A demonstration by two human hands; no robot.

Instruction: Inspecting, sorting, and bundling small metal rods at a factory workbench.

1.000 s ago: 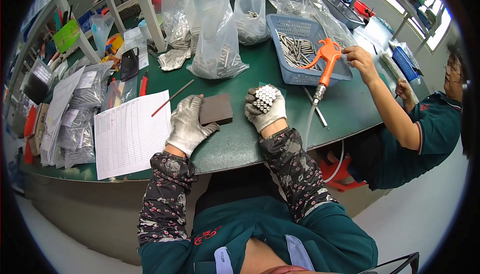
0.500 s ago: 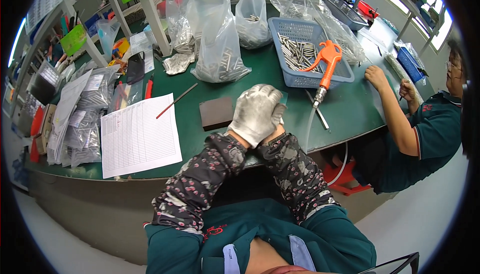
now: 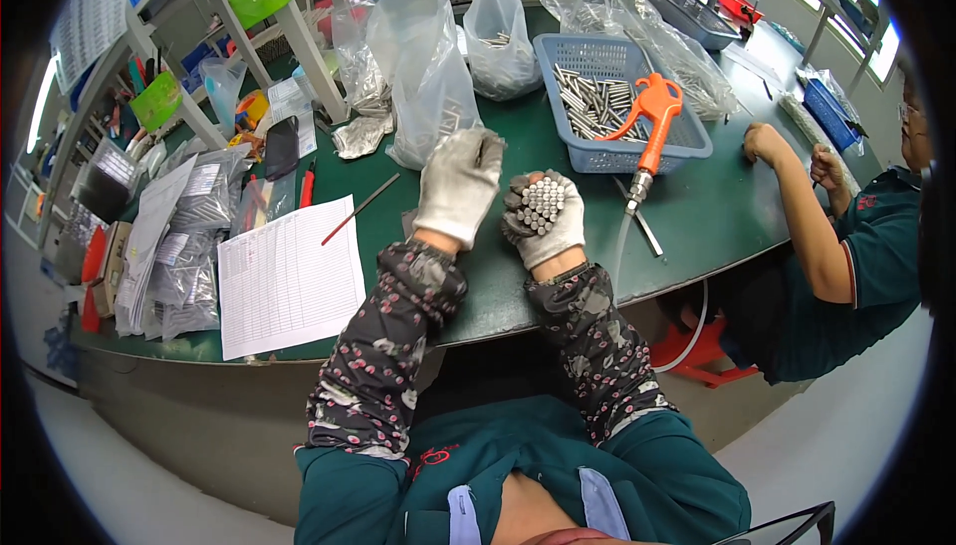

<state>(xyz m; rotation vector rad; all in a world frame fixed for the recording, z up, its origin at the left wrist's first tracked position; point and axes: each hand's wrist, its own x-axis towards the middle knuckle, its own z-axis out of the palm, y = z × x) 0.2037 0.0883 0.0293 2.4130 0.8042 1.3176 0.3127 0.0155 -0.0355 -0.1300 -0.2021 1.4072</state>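
Observation:
My right hand [image 3: 566,221], in a grey-white glove, grips an upright bundle of metal pins [image 3: 543,205]. Their round ends face up, packed close together. To its left, my gloved left hand [image 3: 460,185] is apart from the bundle, its fingers extended and the thumb a little off them; nothing shows in it. Its fingertips overlap the lower edge of a clear plastic bag [image 3: 428,97] of metal pins; whether they touch it I cannot tell. Beneath that hand a dark block [image 3: 408,221] is almost wholly hidden.
A blue basket [image 3: 588,155] of metal pins carries an orange air gun [image 3: 652,117] on its rim. Left lie a printed sheet [image 3: 289,281], a thin rod [image 3: 360,209], a red pen [image 3: 308,185] and bagged parts [image 3: 179,281]. A co-worker [image 3: 797,217] sits at right.
My hands, clasped together before, have parted. The left moved left and up toward the plastic bag, over the dark block. The right tilted, bringing the pin ends into view.

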